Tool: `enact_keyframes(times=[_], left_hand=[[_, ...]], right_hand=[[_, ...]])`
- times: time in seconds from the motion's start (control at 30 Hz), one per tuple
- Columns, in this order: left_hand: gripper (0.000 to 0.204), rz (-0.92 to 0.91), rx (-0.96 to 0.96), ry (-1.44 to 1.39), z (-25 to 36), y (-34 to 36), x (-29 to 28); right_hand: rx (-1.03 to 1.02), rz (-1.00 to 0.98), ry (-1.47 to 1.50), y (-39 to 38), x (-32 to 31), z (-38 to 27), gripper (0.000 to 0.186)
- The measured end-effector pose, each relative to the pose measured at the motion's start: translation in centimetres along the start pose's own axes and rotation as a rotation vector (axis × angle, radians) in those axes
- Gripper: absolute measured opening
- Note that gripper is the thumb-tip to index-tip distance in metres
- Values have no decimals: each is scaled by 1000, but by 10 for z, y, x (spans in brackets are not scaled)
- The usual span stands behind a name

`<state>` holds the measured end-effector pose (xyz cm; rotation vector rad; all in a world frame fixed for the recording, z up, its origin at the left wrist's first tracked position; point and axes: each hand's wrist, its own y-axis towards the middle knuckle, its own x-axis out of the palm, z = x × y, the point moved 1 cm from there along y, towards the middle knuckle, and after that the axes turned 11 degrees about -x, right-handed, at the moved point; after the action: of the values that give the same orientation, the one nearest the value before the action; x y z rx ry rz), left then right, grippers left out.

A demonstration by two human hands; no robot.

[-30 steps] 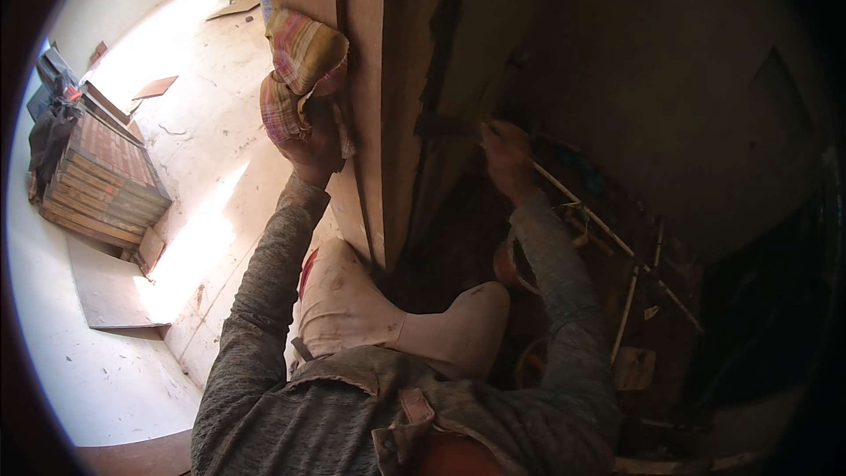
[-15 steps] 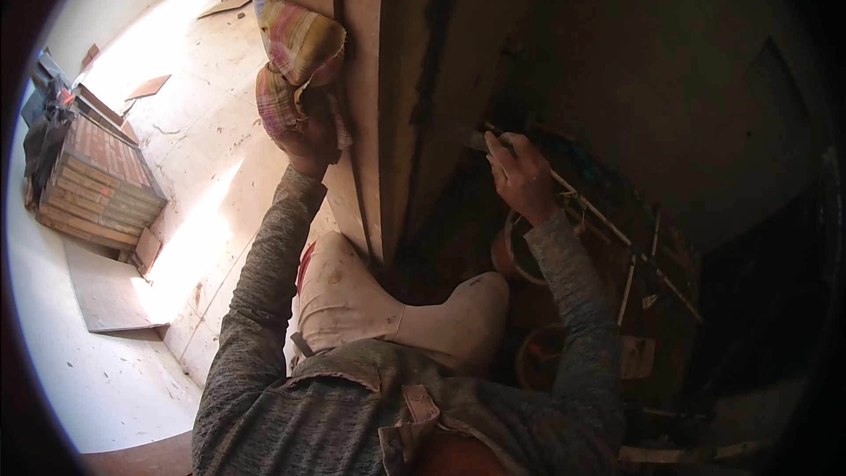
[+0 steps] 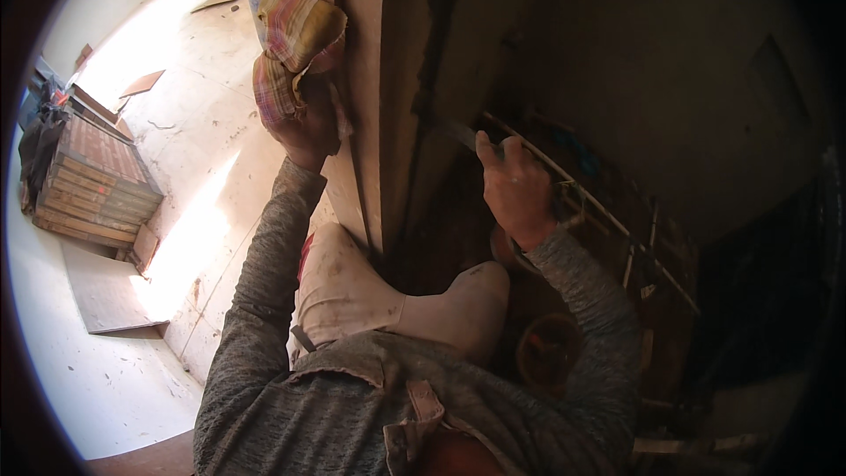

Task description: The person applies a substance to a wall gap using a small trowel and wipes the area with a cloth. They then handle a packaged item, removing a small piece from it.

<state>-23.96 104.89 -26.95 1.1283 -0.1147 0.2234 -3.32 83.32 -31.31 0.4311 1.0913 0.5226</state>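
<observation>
Head view, starting at the far left: dark bundle [image 3: 40, 143] slung over a stack of wooden panels [image 3: 99, 185], with a flat board [image 3: 104, 286] lying just below. On past a thin brown piece [image 3: 143, 83] on the pale floor [image 3: 196, 132], bright with sunlight in places. Next, on to the left hand [image 3: 306, 132], up beside the wooden frame [image 3: 358, 79], with fingers curled and gripping a plaid cloth [image 3: 300, 28], bunched in two folds above and around the knuckles; fingertips hidden behind it. Below, bent knees in pale, stained trousers [image 3: 348, 304], close to the foot of the frame. Over into the gloom now, and to a thin flat tool [image 3: 456, 130], slanting leftward toward a dark strip on the frame's shaded side; too dim to tell whether touching. Holding it by the near end, the right hand [image 3: 518, 189], fingers closed around it, forefinger forward. Down under that forearm, a round container [image 3: 546, 351]. Finally, farther right, a long thin rod [image 3: 608, 216] running diagonally through the shadow.
</observation>
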Motion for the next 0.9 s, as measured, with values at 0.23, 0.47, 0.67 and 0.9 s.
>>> enact_keyframes(times=[0.23,0.47,0.67,0.9], left_hand=[[26,53,59,45,-7,-1,3],[25,42,52,71,-5,0,1],[25,57,28,34,-6,-2,4],[25,36,51,139,-2,0,-1]], right_hand=[[-26,114,176,-9,-24,3,46],[-83,210,124,11,-22,24,45],[-59,156,11,18,-22,22,42],[35,9,-56,22,-34,4,45]])
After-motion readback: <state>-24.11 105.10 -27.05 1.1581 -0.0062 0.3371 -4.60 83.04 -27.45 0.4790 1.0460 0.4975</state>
